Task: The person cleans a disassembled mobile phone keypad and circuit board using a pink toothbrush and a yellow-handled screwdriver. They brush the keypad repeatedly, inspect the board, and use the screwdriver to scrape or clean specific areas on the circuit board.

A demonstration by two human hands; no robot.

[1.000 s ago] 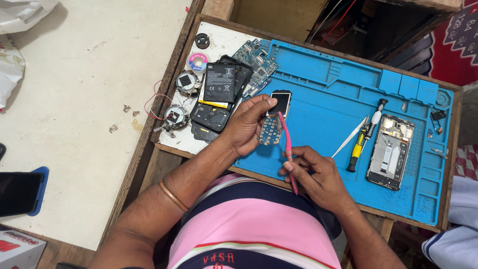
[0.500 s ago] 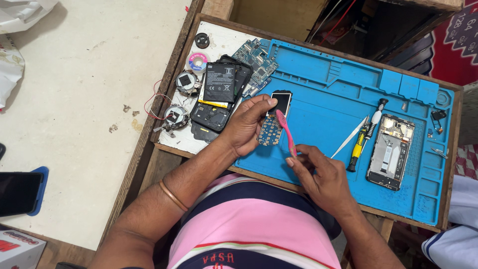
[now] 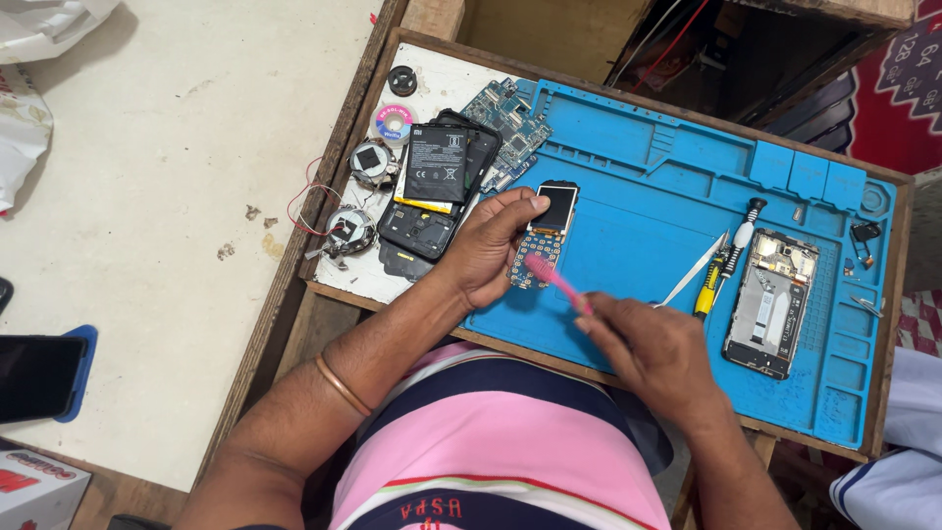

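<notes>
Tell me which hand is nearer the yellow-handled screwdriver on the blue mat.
Right. The right hand, holding a pink brush, sits just left of the screwdriver; the left hand is farther left, pressing the small phone board.

On the blue mat (image 3: 687, 167), an opened phone frame (image 3: 770, 302) lies at three o'clock beside a yellow screwdriver (image 3: 724, 260); a black battery (image 3: 437, 165) sits at eleven o'clock, a solder-wick spool (image 3: 394, 124) beyond it.

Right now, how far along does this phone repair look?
Done: the small phone board is out of any casing, bare on the blue mat. In hand: the left hand steadies it while the right hand works a pink brush over its keypad contacts. Left: nothing is reassembled; a second opened phone and loose battery lie aside.
</notes>
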